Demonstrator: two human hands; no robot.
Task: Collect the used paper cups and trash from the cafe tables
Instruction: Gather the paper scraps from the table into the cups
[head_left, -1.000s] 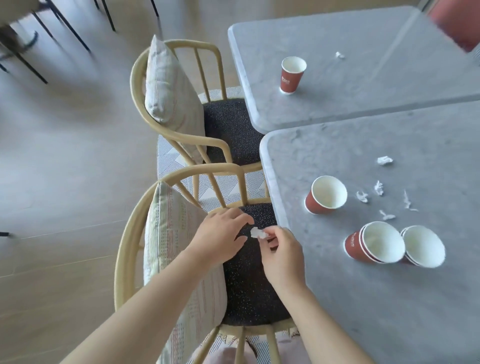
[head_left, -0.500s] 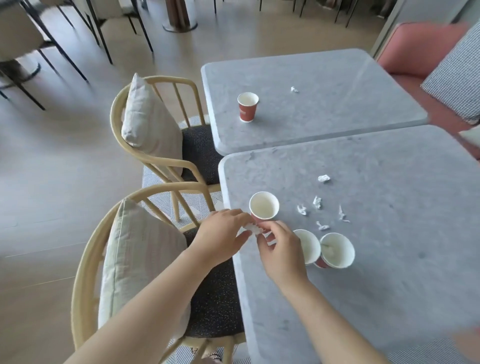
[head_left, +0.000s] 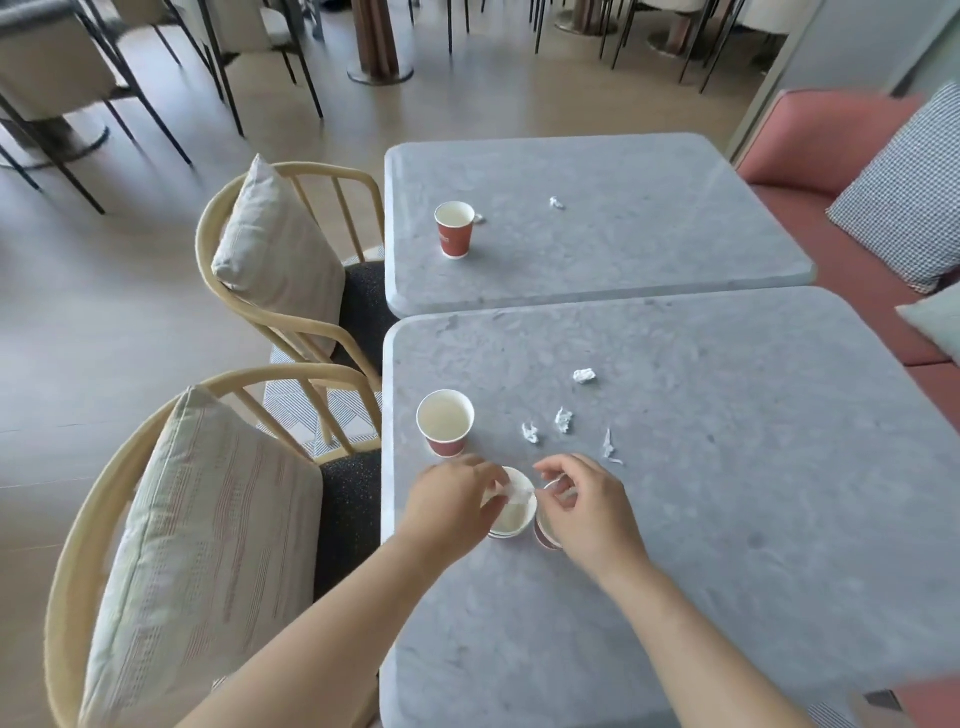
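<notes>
Paper scrap (head_left: 514, 488) hangs over a paper cup (head_left: 511, 522), pinched by our left hand (head_left: 454, 501). Our right hand (head_left: 584, 512) curls nearby; we cannot tell on what.

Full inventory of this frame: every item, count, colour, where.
near table: 1, grey, in front of the person
far table: 1, grey, butted behind it
far cup: 1, red, white inside, far table's left side
lone cup: 1, red, upright, near table's left edge
middle cup: 1, red, between the hands
hidden cup: 1, red, mostly under right hand
near-table scraps: 4, white, right of lone cup
far-table scrap: 1, white, right of far cup
held scrap: 1, white, over middle cup
rattan chairs: 2, tan, pale cushions, left of tables
sofa: 1, pink, right
checked cushion: 1, on sofa
left hand: pinches held scrap
right hand: fingers curled over hidden cup, grip unclear
</notes>
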